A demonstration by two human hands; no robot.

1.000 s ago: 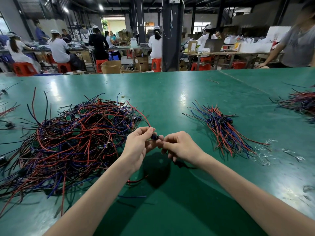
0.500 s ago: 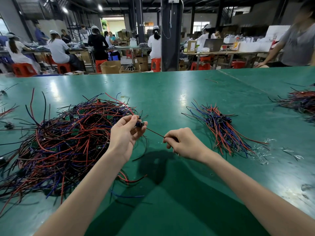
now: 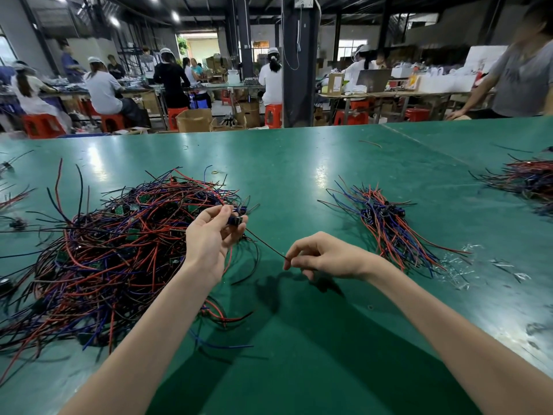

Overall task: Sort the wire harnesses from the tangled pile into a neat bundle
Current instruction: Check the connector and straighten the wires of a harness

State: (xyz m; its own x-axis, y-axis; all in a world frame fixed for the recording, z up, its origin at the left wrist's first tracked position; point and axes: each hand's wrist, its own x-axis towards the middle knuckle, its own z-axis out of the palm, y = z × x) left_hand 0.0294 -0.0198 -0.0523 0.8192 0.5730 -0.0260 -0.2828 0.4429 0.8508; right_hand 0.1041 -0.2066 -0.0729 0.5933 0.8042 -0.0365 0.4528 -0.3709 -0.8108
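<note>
The left hand [image 3: 209,239] and right hand [image 3: 332,259] are bare, as are the left forearm [image 3: 137,336] and right forearm [image 3: 434,322].

Looks like a factory assembly hall. Shows a long green worktable [image 3: 299,181] heaped with a tangled pile [image 3: 119,250] of red, blue and black wire harnesses, a neater bundle [image 3: 389,226] to the right and another heap [image 3: 526,178] at the far right edge. Holds rows of capped workers [image 3: 103,91] seated on red plastic stools [image 3: 273,113] at benches [image 3: 389,93] behind, with cardboard boxes [image 3: 194,120] on the floor, a dark pillar [image 3: 300,70] and ceiling lights [image 3: 175,15] overhead.
</note>
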